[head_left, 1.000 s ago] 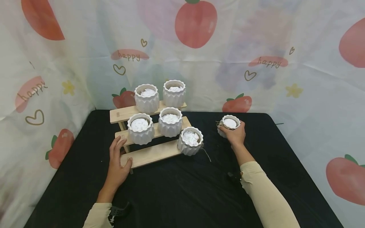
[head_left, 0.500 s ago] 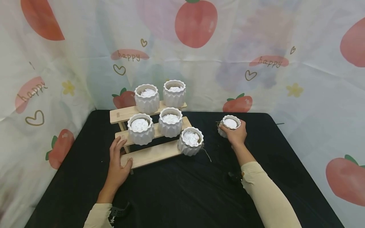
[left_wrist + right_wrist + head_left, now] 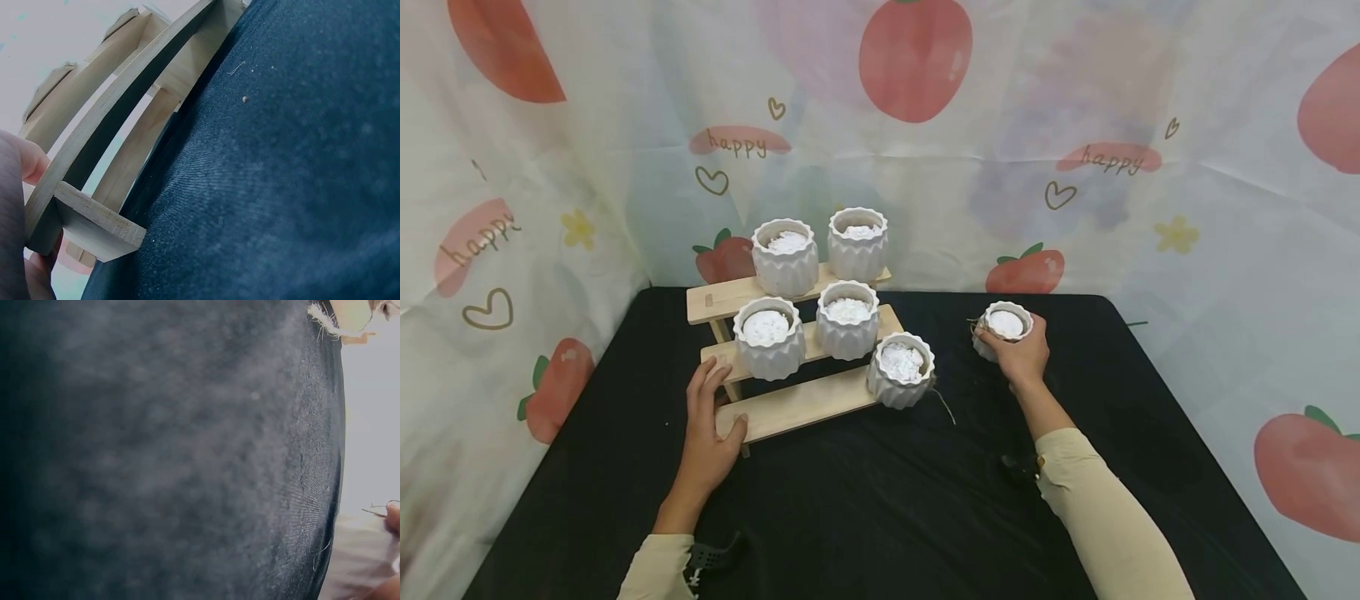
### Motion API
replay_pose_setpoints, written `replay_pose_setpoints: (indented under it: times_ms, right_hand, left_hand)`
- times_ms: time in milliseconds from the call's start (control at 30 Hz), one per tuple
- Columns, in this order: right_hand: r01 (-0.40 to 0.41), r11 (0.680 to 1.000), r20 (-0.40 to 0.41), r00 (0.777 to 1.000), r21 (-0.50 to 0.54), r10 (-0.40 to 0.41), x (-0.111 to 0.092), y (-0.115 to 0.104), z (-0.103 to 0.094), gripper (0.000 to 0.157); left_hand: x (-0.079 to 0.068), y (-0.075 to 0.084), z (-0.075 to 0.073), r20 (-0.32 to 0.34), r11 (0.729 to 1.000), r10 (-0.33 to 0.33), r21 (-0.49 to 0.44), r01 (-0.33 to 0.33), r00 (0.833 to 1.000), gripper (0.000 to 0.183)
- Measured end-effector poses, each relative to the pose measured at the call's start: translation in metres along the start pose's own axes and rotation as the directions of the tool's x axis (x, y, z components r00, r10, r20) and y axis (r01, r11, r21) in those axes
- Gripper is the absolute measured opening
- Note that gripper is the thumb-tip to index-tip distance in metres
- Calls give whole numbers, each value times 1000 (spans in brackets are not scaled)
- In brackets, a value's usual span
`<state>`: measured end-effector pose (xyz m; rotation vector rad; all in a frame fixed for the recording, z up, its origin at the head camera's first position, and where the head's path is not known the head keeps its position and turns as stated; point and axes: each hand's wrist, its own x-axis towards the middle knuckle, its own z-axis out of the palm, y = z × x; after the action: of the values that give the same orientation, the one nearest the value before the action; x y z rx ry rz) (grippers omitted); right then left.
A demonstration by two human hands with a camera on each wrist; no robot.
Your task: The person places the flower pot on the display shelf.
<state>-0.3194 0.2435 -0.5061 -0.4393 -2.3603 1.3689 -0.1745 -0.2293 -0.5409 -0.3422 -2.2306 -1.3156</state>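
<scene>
My left hand [image 3: 709,429] grips the left end of a three-tier wooden stand [image 3: 797,406], thumb at the lowest shelf and fingers at the middle one. In the left wrist view, part of that hand [image 3: 19,181] wraps the end of the stand [image 3: 119,119]. Off to the right, my right hand [image 3: 1024,354] holds a white fluted pot [image 3: 1006,322] with white filling and twine around it. Whether this pot touches the table cannot be made out. The right wrist view catches only fingertips [image 3: 392,519] and dark cloth.
White pots stand on every tier: two on top, two in the middle, and one pot [image 3: 901,372] at the right end of the lowest, its twine trailing. Black cloth covers the table [image 3: 880,500]. A printed curtain [image 3: 955,200] rises behind and at the sides.
Both hands keep their holds, and the stand and pots stay where they are. Only the head view shifts very slightly.
</scene>
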Motion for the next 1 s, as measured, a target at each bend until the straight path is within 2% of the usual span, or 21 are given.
replay_pose_setpoints:
  times_ms: [333,600,1000]
  right_hand:
    - [23,999,-4,1000,-22,-23,-7,-6,-5,91]
    - [52,999,25,998,-5,-51,-17,-24,-19,89]
    - [77,991,74,994,105,-85,-51,-46,-42,91]
  left_hand:
    - [1,2,0,-2,1000,8,-11,-8,1000,84]
    - [0,3,0,2,1000,-5,-2,5,1000,83]
    - [1,6,-1,0,1000,6,-6,-6,1000,83]
